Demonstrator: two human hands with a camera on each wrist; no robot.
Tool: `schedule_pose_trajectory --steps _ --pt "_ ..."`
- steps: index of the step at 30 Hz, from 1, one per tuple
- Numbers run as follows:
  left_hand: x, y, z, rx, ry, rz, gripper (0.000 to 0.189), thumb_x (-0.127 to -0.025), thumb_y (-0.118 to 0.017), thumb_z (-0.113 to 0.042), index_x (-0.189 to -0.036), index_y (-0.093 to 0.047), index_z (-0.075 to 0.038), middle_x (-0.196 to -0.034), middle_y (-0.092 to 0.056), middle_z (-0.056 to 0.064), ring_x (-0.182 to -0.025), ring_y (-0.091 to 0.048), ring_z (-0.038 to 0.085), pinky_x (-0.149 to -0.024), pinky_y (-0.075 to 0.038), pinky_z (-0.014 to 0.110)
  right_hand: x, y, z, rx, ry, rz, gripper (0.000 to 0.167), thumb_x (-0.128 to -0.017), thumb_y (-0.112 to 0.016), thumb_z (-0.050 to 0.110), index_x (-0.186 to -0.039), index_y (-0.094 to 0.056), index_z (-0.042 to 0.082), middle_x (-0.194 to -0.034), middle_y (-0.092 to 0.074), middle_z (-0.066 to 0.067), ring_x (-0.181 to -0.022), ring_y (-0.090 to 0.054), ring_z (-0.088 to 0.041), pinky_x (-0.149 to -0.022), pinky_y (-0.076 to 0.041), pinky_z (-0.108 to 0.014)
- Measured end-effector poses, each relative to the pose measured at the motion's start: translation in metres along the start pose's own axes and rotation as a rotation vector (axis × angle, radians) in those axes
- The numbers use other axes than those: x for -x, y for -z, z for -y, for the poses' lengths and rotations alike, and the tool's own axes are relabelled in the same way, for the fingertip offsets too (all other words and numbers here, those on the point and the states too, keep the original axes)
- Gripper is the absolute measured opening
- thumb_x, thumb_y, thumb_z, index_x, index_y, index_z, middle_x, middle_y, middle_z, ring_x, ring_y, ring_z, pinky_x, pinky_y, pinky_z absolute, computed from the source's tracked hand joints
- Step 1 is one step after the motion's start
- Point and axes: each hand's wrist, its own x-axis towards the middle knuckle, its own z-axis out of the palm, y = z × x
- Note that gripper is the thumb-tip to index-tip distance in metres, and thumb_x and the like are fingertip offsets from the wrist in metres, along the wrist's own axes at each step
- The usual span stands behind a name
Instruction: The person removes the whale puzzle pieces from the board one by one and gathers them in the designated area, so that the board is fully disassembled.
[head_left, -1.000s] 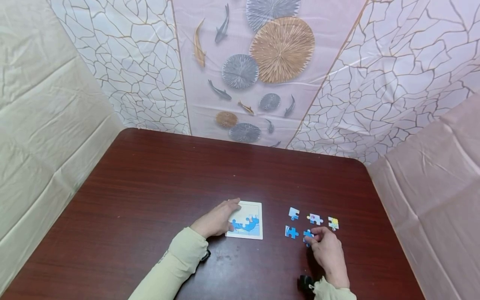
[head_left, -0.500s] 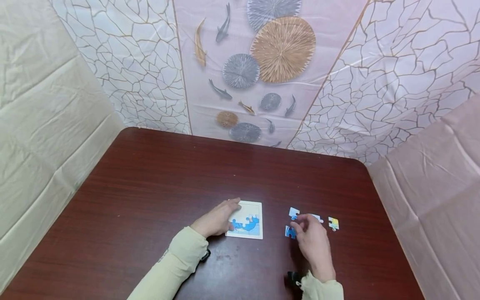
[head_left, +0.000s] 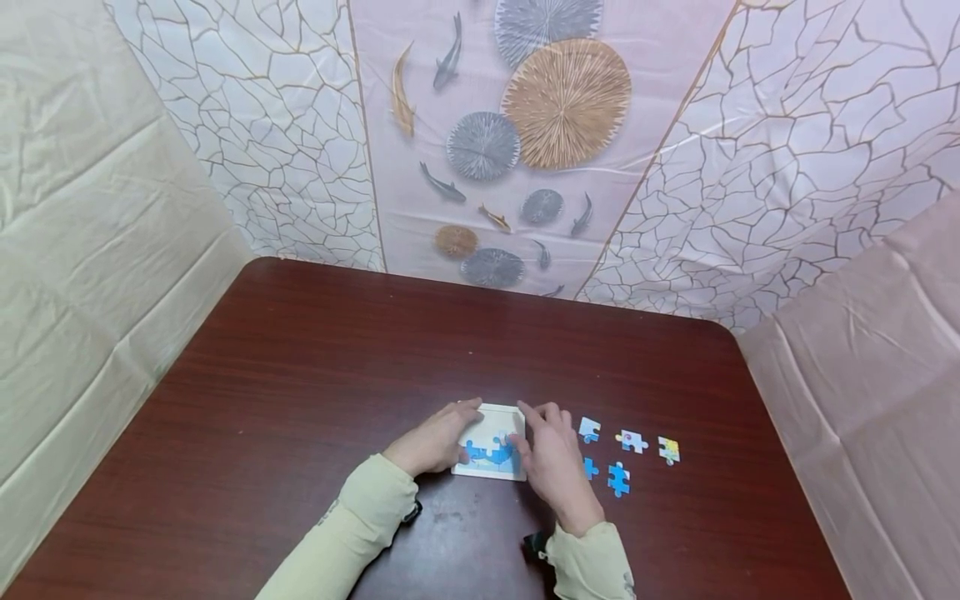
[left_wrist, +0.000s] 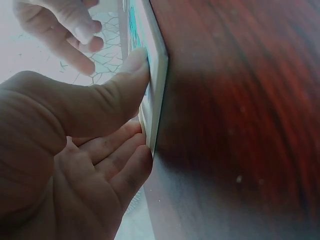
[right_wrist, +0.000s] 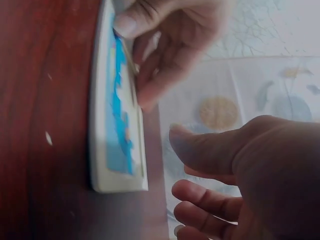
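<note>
A square white-framed puzzle tray lies on the table, its lower part filled with blue pieces that form a picture. My left hand holds it along the left side. In the left wrist view, the thumb of my left hand presses on the tray's face while the fingers rest at its edge. Over the tray's right edge is my right hand, fingers spread. The right wrist view shows my right hand with parted fingers and thumb, nothing between them, apart from the tray.
Right of the tray lie several loose jigsaw pieces: a pale one, one with a pink mark, a yellow-patterned one, and two blue ones, one wholly visible. Patterned cloth hangs behind the dark table.
My right hand has moved left from the loose pieces to the tray's right edge, and its fingers have spread. The left hand and the tray have stayed in place.
</note>
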Motion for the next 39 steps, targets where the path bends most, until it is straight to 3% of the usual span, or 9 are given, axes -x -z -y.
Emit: schedule_pose_trajectory --steps 10,26,39 --pt "-0.001 -0.001 0.001 0.004 -0.001 0.005 0.059 -0.081 -0.075 0.0 -0.135 -0.054 0.0 -0.153 -0.036 0.014 -0.14 -0.032 0.036 -0.114 -0.029 0.044 -0.003 -0.013 0.003 0.043 0.078 0.017 0.044 -0.086 -0.075 0.018 -0.128 -0.065 0.005 -0.108 -0.054 -0.011 -0.096 -0.045 -0.025 -0.08 -0.046 -0.043" --pt "0.001 0.0 0.001 0.022 -0.003 0.001 0.059 -0.08 -0.075 0.0 -0.135 -0.054 0.0 -0.153 -0.036 0.014 -0.139 -0.032 0.039 -0.114 -0.028 0.046 -0.004 -0.016 0.002 0.048 0.068 0.045 0.02 -0.084 -0.078 0.016 -0.103 -0.075 0.01 -0.102 -0.053 -0.007 -0.092 -0.044 -0.023 -0.08 -0.045 -0.041" --pt "0.0 -0.001 0.003 0.022 -0.009 -0.003 0.059 -0.08 -0.075 -0.001 -0.135 -0.054 0.0 -0.153 -0.036 0.014 -0.139 -0.032 0.038 -0.114 -0.028 0.045 -0.004 -0.013 0.004 0.049 0.032 0.086 0.021 -0.082 -0.08 0.016 -0.101 -0.072 0.01 -0.104 -0.052 -0.007 -0.095 -0.045 -0.025 -0.084 -0.045 -0.043"
